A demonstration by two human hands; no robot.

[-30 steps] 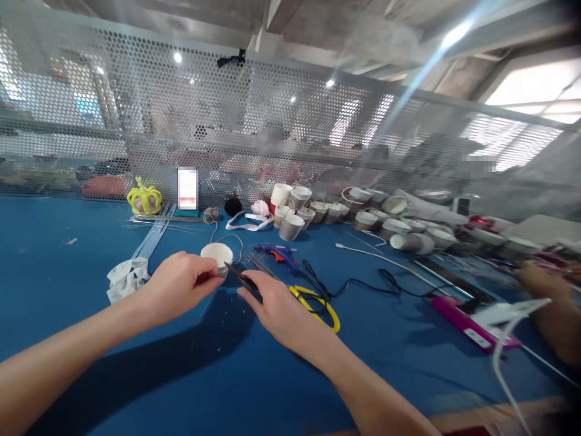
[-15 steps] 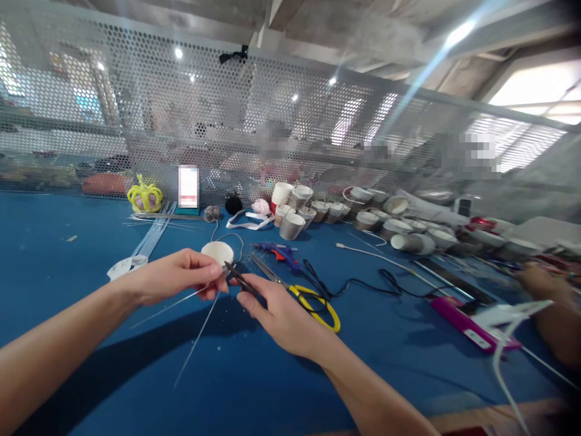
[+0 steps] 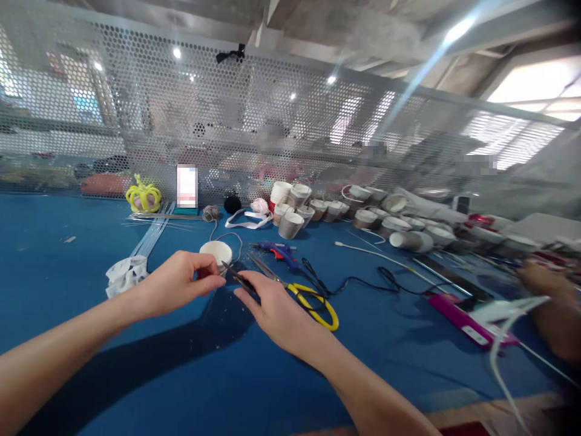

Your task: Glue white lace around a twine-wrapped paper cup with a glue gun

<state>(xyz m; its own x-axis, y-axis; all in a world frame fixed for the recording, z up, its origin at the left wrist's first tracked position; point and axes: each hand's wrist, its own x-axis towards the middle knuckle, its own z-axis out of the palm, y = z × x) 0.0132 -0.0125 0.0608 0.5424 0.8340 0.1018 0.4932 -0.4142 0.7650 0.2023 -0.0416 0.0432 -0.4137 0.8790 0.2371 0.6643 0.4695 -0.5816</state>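
A small white paper cup [image 3: 216, 251] stands on the blue table in front of me, with grey yarn beside it. My left hand [image 3: 193, 278] is at the cup's near side, thumb and fingertips pinched together. What lies in that pinch, if anything, is too small to make out. My right hand [image 3: 272, 303] is closed around a slim dark pointed tool [image 3: 240, 278], whose tip reaches the cup's near rim. The tool's exact kind is unclear. The cup's lower part is hidden behind my fingers.
Yellow-handled scissors [image 3: 313, 303] and a blue glue gun [image 3: 276, 248] lie to the right. Several yarn-wrapped cups [image 3: 290, 225] stand behind. Clear strips [image 3: 154, 233] and a white lacy bundle [image 3: 127, 275] lie left. Another person's hand [image 3: 544, 284] is at far right.
The two thin strands that stuck out below my left hand are gone from view. The left fingers have drawn into a pinch, and the dark tool has shifted slightly down and left.
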